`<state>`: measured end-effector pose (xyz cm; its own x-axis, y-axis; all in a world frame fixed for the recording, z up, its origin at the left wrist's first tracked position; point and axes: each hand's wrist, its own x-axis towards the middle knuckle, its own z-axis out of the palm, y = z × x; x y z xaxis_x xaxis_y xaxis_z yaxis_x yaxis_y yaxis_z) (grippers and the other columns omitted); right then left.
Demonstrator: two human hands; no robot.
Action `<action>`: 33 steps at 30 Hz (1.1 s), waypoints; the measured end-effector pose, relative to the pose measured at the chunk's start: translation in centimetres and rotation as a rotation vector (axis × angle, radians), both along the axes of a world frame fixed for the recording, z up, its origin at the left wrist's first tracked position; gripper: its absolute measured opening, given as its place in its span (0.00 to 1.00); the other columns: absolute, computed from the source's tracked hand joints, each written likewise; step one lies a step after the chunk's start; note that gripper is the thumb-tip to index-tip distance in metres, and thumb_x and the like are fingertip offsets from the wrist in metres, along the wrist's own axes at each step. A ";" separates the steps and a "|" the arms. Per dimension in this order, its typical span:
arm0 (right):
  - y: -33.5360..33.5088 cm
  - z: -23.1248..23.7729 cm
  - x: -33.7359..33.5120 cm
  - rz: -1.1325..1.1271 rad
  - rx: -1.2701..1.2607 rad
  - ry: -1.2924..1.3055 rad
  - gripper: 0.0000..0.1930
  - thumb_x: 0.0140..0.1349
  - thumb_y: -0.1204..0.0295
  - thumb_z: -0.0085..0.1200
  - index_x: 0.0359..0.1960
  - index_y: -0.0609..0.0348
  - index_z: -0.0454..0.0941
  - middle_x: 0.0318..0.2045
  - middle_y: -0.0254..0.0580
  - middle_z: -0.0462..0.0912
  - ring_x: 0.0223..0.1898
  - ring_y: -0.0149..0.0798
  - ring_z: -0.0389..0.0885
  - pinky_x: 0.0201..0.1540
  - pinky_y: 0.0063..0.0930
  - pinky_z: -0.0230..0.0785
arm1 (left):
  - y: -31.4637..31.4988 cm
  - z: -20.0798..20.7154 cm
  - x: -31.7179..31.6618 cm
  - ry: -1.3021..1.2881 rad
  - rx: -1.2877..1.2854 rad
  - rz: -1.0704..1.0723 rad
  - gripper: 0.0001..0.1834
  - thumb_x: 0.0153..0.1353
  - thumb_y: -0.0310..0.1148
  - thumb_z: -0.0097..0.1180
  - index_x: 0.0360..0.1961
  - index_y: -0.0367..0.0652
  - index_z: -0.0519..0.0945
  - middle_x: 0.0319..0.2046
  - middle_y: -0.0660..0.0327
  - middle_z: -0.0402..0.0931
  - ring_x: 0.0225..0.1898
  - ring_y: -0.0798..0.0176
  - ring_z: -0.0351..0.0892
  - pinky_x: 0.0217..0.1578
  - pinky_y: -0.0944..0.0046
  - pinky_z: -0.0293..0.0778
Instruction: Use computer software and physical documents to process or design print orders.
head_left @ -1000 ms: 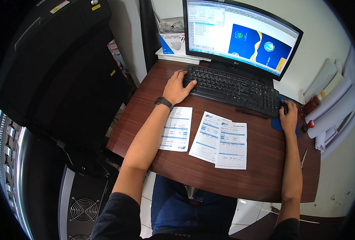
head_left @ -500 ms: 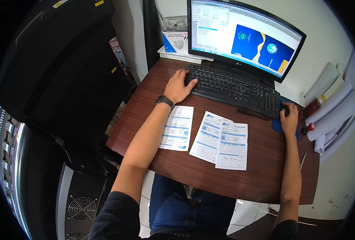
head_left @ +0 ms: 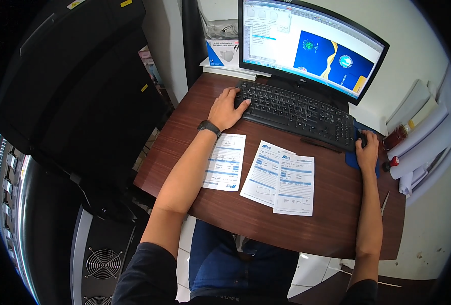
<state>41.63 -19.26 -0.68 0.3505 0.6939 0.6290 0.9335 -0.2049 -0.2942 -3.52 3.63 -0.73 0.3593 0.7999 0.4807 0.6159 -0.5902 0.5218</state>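
Our left grip (head_left: 226,110) rests loosely spread, clasping nothing, on the left end of the black keyboard (head_left: 296,113). Our right grip (head_left: 368,150) is curled over the dark mouse (head_left: 361,136), which sits beneath it on the blue pad (head_left: 351,159), beside the keyboard's right end.

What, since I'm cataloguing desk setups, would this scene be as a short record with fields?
Left hand: on black keyboard, left end
Right hand: curled over black mouse
Mouse mat: blue, right of keyboard
Forms: three, printed; two overlap
Monitor: lit, showing blue-and-yellow design
Paper rolls: white, far right
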 end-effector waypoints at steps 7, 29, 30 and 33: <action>0.0 0.0 0.1 -0.001 -0.008 -0.001 0.18 0.61 0.71 0.56 0.53 0.62 0.80 0.56 0.54 0.79 0.58 0.58 0.75 0.63 0.46 0.68 | 0.0 0.0 0.0 0.002 -0.008 0.003 0.36 0.68 0.56 0.56 0.63 0.36 0.75 0.63 0.47 0.73 0.60 0.40 0.75 0.63 0.48 0.70; 0.0 0.0 0.0 -0.007 -0.002 -0.004 0.19 0.60 0.72 0.56 0.53 0.62 0.80 0.55 0.54 0.79 0.58 0.57 0.76 0.63 0.45 0.68 | 0.0 0.1 0.0 -0.001 -0.017 0.002 0.35 0.68 0.55 0.56 0.63 0.36 0.75 0.64 0.48 0.72 0.61 0.40 0.75 0.62 0.48 0.71; 0.0 0.0 0.0 -0.006 0.000 -0.003 0.19 0.60 0.72 0.56 0.53 0.62 0.80 0.55 0.54 0.79 0.58 0.57 0.76 0.63 0.46 0.68 | 0.0 0.1 0.0 -0.001 -0.017 0.002 0.35 0.68 0.55 0.56 0.63 0.36 0.75 0.64 0.48 0.72 0.61 0.40 0.75 0.62 0.48 0.71; 0.0 -0.1 0.2 0.001 -0.001 -0.012 0.19 0.61 0.72 0.56 0.54 0.62 0.80 0.56 0.54 0.79 0.58 0.57 0.76 0.63 0.46 0.68 | 0.0 0.0 0.0 0.003 0.002 0.004 0.35 0.68 0.55 0.56 0.63 0.35 0.75 0.64 0.47 0.72 0.61 0.41 0.75 0.63 0.49 0.70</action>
